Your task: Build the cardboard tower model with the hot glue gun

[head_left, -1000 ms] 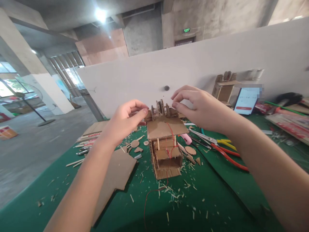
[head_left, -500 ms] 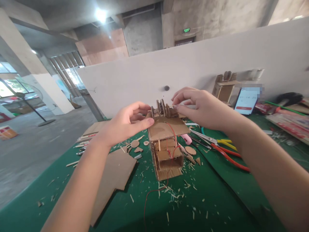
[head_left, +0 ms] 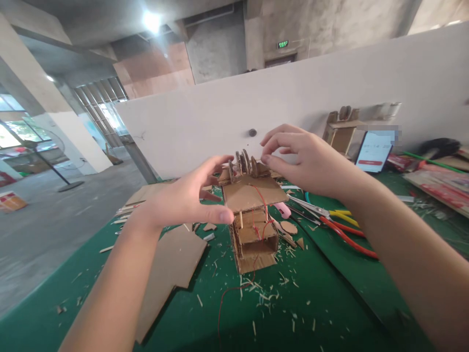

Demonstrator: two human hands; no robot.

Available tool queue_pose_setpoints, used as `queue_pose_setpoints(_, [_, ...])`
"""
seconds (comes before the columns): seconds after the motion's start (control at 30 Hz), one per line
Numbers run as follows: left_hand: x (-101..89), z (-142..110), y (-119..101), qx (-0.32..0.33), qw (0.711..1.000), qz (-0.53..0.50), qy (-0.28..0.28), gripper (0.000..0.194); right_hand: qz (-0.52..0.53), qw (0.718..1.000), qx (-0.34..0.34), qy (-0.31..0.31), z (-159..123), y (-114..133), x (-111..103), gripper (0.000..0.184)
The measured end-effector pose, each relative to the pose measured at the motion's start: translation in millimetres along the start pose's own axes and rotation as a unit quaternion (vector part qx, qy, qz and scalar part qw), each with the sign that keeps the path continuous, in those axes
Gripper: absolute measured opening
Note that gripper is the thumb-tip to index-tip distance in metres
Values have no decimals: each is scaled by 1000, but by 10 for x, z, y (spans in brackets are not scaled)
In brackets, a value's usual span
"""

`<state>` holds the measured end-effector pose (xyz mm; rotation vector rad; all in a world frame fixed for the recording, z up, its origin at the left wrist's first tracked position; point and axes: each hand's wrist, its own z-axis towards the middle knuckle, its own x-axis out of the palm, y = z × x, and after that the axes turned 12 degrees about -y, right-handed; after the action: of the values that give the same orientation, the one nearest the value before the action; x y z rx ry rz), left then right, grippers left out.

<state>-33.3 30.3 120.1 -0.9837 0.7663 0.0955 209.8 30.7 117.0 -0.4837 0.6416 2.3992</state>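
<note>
A cardboard model (head_left: 252, 192) stands on the green table, its top board set above a small open cardboard box (head_left: 256, 247). Round cardboard discs (head_left: 243, 161) stand upright between brackets on top. Red wire (head_left: 261, 194) runs over the board and down to the box. My left hand (head_left: 190, 195) is open at the model's left side, thumb spread low by the board's edge and fingers beside the left bracket. At the right bracket hovers my right hand (head_left: 293, 151), fingers loosely bent and apart from the thumb, with nothing visible between them.
Right of the model lie red-handled scissors (head_left: 348, 239), yellow-handled pliers (head_left: 344, 218) and a pink tool (head_left: 283, 210). A cut cardboard sheet (head_left: 172, 264) and wood shavings cover parts of the table. A phone (head_left: 376, 150) and another cardboard model (head_left: 340, 134) stand farther back.
My left hand has opened wider, its thumb dropping from the top board to its lower left side. My right fingers have drawn slightly back from the right bracket.
</note>
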Motion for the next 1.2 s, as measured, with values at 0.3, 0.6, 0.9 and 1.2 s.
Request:
queue_pose_setpoints(0.3, [28, -39, 56, 16, 999, 44, -5, 108, 28, 999, 33, 20, 8, -30, -1, 7])
queue_pose_setpoints(0.6, [33, -38, 32, -21, 998, 52, -26, 110, -109, 993, -19, -40, 32, 76, -109, 30])
queue_pose_setpoints(0.9, [89, 41, 70, -59, 991, 35, -111, 97, -258, 948, 45, 183, -181, 368, -294, 54])
queue_pose_setpoints(1.2, [47, 48, 122, -41, 990, 57, -122, 94, -204, 968, 25, 142, -86, 396, -161, 20])
